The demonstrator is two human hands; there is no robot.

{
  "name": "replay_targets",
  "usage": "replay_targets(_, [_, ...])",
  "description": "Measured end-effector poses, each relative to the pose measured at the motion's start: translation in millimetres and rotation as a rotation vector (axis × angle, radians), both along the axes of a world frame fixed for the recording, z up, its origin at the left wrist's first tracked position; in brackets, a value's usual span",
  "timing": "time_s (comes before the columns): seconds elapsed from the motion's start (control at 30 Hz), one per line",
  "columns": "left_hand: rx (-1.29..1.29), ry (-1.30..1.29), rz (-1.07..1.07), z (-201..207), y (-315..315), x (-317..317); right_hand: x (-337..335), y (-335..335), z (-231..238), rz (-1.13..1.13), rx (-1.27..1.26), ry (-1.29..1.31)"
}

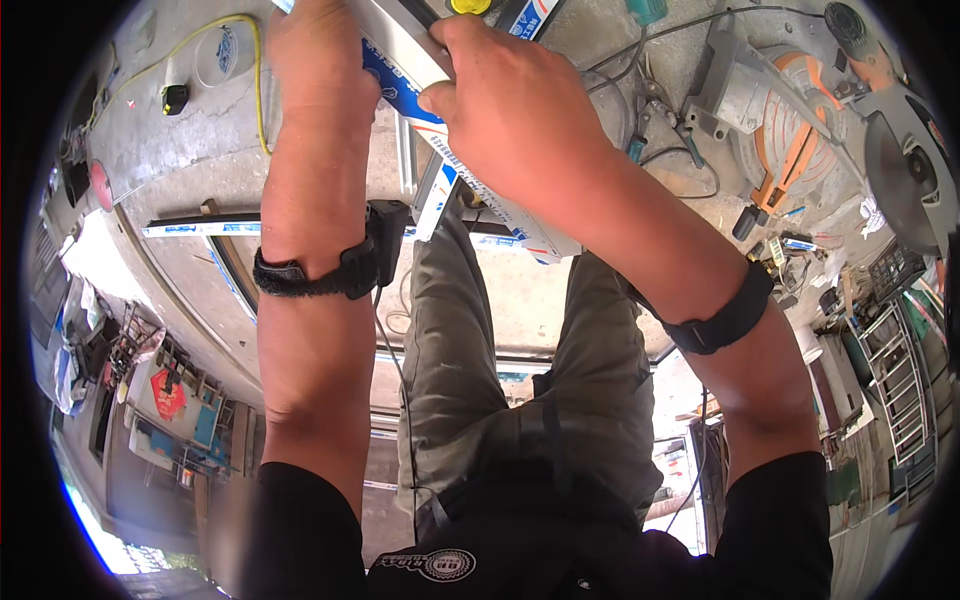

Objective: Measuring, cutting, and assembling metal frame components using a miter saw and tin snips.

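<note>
A long metal profile (pixel 405 45), silvery with blue-and-white printed film on its side, slants from the top of the view down toward my knees. My right hand (pixel 515 95) is closed on its right side, thumb and forefinger pressed against the edge. My left hand (pixel 315 50) is at the profile's left side, closed against it, with most of its fingers hidden or cut off by the top edge. Another film-covered profile (pixel 436 195) crosses beneath the held one. Black straps circle both forearms; the left one carries a small black box (pixel 388 240).
On the right stands a saw with a round blade (pixel 900 165) and orange parts, with cables and tools around it. A yellow hose (pixel 258 85), a tape measure (pixel 175 98) and a clear round container (pixel 217 55) lie left. More film-covered profiles (pixel 200 228) lie near my legs. A ladder (pixel 895 375) is far right.
</note>
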State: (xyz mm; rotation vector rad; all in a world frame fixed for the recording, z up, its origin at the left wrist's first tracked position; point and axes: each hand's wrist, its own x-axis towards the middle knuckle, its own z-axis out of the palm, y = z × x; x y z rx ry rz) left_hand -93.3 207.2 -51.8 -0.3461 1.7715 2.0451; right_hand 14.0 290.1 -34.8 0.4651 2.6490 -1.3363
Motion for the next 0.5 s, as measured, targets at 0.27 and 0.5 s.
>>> replay_targets(0.27, [-0.146, -0.107, 0.070, -9.8, -33.1, -75.7, 30.6, 48.8, 19.2, 0.155, -0.107, 0.083])
replay_targets(0.5, [-0.166, -0.160, 0.154, 29.6, -36.0, -98.8, 76.9, 76.6, 51.1, -0.139, -0.930, -0.138])
